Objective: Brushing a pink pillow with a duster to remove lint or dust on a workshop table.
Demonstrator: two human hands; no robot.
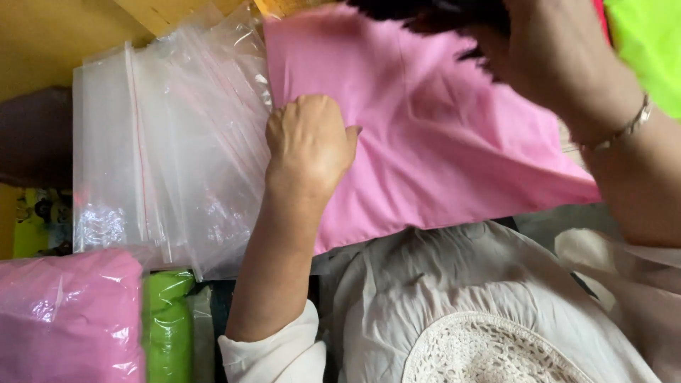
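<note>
Head view, nearest the lens: the person's own pale crinkled blouse (pixel 454 298) with a lace patch at the bottom edge; soft woven cotton, heavily gathered; it sits under both forearms.

Left hand (pixel 310 142): loosely curled, knuckles up, palm down on the near-left edge of the pink cloth (pixel 440 135); thumb out to the right, resting on the fabric; pressing or pinning it, not clearly pinching; whether the fingertips grip anything under the edge, cannot tell.

Right hand (pixel 550 53): raised at upper right, back of hand to camera, motion-blurred; fingers curled around something dark (pixel 433 14) at the top edge; too smeared to identify; thin metal bracelet (pixel 624 128) on the wrist.

Key relation: pink cloth lies between the two hands; long axis runs from the left hand up and right toward the right hand; left hand is on it, right hand is above its far end and looks to be off the surface. Cloth is matte, smooth, flat-folded, with a few soft creases.

Just left of the left hand, touching the cloth edge: stack of clear zip bags (pixel 163 149); glossy thin film, fanned, wrinkled, with red seal lines.

Below-left of that hand: bagged pink cloth (pixel 67 319) and a bagged green one (pixel 168 326); shiny wrap. Far right of the right hand: lime-green fabric (pixel 649 42). Yellow bench (pixel 42 35) shows at upper left.
</note>
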